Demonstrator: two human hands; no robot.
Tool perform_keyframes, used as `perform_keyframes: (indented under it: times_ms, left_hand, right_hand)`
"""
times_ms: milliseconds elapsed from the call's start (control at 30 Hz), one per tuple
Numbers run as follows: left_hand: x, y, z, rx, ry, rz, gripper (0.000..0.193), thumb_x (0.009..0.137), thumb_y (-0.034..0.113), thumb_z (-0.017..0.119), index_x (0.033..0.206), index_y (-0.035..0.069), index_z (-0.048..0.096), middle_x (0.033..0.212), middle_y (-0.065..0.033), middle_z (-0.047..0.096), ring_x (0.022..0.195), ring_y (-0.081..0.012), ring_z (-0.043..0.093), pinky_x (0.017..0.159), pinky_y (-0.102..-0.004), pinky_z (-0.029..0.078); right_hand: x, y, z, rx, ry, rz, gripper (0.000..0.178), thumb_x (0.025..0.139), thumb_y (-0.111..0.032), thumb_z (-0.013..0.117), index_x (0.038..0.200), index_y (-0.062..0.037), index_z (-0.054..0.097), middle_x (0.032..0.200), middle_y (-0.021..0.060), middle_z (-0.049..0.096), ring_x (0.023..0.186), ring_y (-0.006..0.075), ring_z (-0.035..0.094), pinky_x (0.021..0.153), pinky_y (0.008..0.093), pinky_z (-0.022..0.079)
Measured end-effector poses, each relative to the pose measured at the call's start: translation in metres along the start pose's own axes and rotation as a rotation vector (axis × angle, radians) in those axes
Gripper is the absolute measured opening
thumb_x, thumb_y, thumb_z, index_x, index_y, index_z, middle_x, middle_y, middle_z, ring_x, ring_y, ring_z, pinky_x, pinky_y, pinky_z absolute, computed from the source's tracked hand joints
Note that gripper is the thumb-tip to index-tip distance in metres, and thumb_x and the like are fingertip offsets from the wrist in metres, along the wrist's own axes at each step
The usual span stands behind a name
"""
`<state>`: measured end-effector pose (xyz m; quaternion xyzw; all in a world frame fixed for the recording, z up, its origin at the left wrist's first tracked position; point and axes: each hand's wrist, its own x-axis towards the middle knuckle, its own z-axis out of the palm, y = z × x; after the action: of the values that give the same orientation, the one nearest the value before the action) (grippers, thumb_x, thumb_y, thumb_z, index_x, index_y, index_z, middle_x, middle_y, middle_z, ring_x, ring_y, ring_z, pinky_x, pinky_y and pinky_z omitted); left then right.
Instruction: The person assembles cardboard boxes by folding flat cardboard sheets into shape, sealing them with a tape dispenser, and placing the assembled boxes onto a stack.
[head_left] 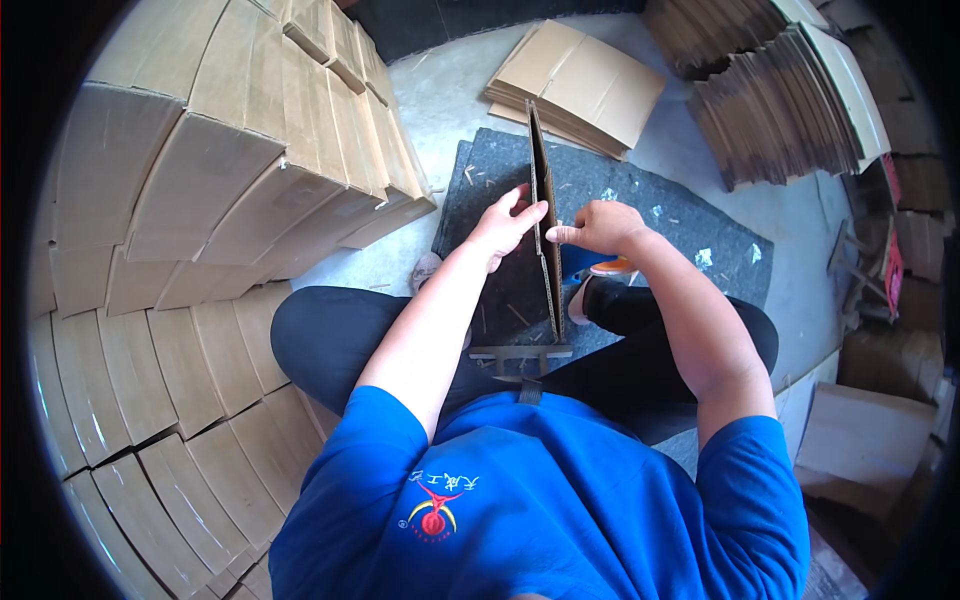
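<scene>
A flat brown corrugated cardboard sheet [544, 215] is held on edge, steadied by the open left hand [505, 228] and pinched by the right hand [597, 227], above a dark grey felt mat [660, 215]

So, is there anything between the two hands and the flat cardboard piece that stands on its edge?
No. The left hand lies against the left face of the upright cardboard piece, and the right hand touches its right face. Nothing visible stands between them.

A cardboard sheet [543, 215] stands on edge at centre frame on a mat [640, 215], between left hand [503, 228] and right hand [598, 227]; box stacks [240, 170] fill the left, flat cardboard piles [780, 90] the upper right.
</scene>
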<state>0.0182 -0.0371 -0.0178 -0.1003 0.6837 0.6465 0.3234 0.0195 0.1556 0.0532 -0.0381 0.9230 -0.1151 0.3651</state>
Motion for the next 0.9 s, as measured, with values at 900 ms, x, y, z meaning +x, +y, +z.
perform_keyframes:
  times_ms: [900]
  left_hand:
    - [-0.055,0.013,-0.027,1.557,-0.063,0.786,0.075,0.094,0.063,0.04,0.143,0.007,0.047,0.151,-0.0231,0.038,0.142,-0.0357,0.034,0.121,-0.0457,0.015]
  right_hand:
    - [0.051,-0.011,0.02,-0.001,0.613,0.131,0.031,0.093,-0.024,0.046,0.09,-0.0048,0.069,0.089,0.0199,0.072,0.085,0.0356,0.072,0.079,0.0441,0.057]
